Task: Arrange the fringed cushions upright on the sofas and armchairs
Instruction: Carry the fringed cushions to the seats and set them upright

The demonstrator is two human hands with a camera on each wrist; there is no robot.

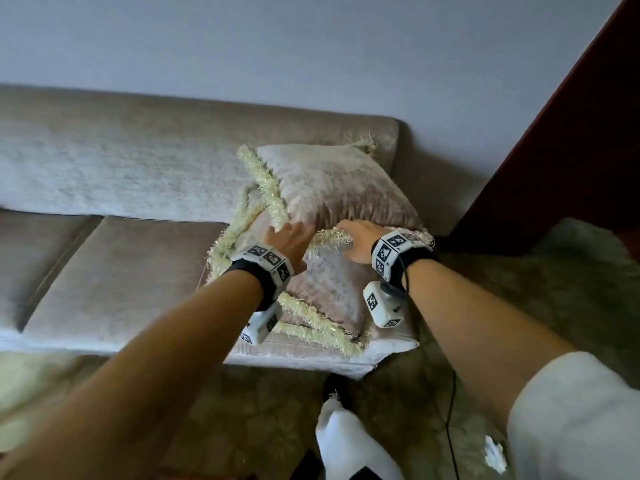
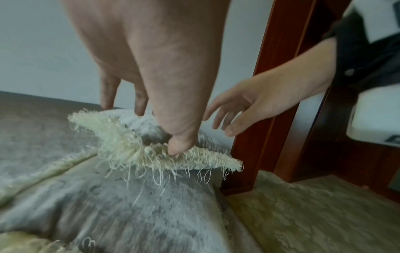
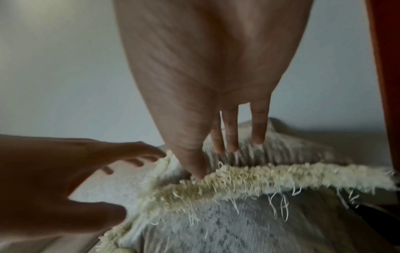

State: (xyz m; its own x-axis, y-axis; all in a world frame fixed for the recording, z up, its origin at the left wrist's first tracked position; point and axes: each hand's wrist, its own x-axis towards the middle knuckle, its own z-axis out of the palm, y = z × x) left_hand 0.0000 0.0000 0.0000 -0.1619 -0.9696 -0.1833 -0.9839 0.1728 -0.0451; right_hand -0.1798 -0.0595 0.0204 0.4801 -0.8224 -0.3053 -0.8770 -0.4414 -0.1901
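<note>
- Three fringed cushions are seen piled at the right end of the sofa [image 1: 114, 271], on its seat.
- The top cushion [image 1: 332, 185] is beige plush with a cream fringe along its edges; it lies tilted, its far edge against the sofa back.
- The middle cushion [image 1: 329, 282] lies flat beneath it, of the same fabric and fringe.
- Of the bottom cushion [image 1: 221, 244], only fringed edges and one corner are exposed; the rest is covered.
- The left hand [image 1: 291, 240] is placed at the near left corner of the top cushion, fingers extended above the fabric and thumb pressed into the fringe; a closed grip is not shown.
- The right hand [image 1: 356, 240] is placed on the near edge, fingers straight on the plush and thumb at the fringe.
- Both wrist views are motion-blurred; fabric detail is hard to make out.
- The sofa's left part is cut off by the frame.
- A dark red wooden frame [image 1: 554, 150] stands just right of the sofa.
</note>
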